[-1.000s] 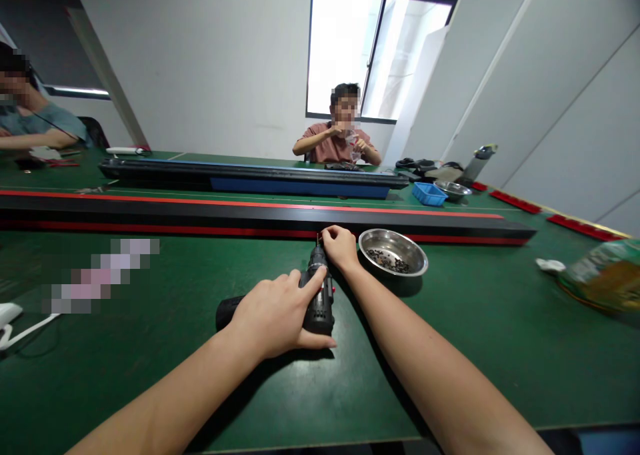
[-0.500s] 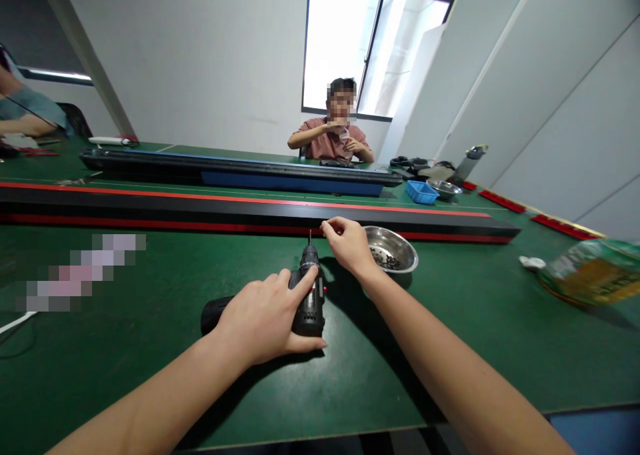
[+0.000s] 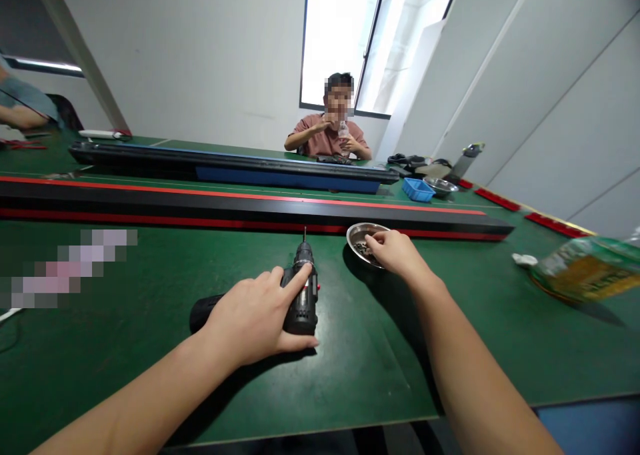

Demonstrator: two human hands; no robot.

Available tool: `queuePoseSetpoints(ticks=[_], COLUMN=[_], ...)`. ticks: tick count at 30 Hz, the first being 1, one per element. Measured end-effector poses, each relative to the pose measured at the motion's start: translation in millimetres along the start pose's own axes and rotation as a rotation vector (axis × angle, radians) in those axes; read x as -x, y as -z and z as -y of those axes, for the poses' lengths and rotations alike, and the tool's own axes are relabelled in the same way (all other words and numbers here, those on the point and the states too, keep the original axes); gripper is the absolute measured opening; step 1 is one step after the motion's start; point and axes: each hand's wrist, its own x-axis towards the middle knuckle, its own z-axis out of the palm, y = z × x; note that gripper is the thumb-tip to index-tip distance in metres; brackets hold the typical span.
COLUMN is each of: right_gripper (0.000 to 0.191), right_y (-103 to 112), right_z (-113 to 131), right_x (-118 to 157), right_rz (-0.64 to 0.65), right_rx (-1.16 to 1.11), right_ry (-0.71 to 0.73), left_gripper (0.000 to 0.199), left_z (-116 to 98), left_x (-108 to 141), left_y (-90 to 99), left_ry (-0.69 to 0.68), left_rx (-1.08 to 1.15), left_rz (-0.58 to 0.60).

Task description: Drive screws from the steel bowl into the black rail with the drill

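Note:
My left hand point(image 3: 250, 318) is wrapped over a black cordless drill point(image 3: 303, 305) lying on its side on the green table. Its index finger stretches along the drill body, and the bit points away from me toward a long black and red bar. My right hand point(image 3: 400, 255) reaches over the rim of a round metal bowl point(image 3: 354, 247), thumb and fingers drawn together inside it. Small dark pieces, apparently screws point(image 3: 364, 248), lie in the bowl; whether any is between my fingertips is hidden.
Across the table runs the black and red bar point(image 3: 240, 213), with a second dark bar point(image 3: 225, 165) behind it. A blue basket point(image 3: 418, 189) and another metal bowl point(image 3: 440, 187) stand farther back. To the right lies a large bottle point(image 3: 590, 268). A person point(image 3: 327, 135) sits opposite, holding a bottle.
My right hand has moved right, from beside the drill bit to inside the bowl. My left hand stays on the drill. The view has shifted slightly.

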Motion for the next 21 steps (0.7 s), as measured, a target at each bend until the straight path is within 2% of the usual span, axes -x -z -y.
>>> queuePoseSetpoints(ticks=[3, 9, 13, 17, 21], right_gripper=[0.035, 0.035, 0.035, 0.038, 0.04], right_y=[0.9, -2.9, -2.7, -3.0, -3.8], right_z=[0.7, 1.2, -0.4, -1.1, -0.1], right_x=[0.6, -2.7, -1.1, 1.1, 1.5], right_rz=[0.029, -0.007, -0.013, 0.053, 0.106], right_rx=[-0.002, -0.023, 0.068, 0.202, 0.235], right_ry=[0.016, 0.099, 0.115, 0.102, 0.106], left_gripper=[0.108, 0.108, 0.106, 0.107, 0.107], left_z=[0.4, 1.0, 1.0, 0.5, 0.2], left_x=[-0.1, 0.6, 0.3, -0.3, 0.1], left_y=[-0.9, -1.7, -1.0, 0.1, 0.2], left_ry=[-0.001, -0.003, 0.0, -0.003, 0.003], left_rx=[0.005, 0.017, 0.027, 0.038, 0.042], left_rz=[-0.006, -0.009, -0.01, -0.011, -0.002])
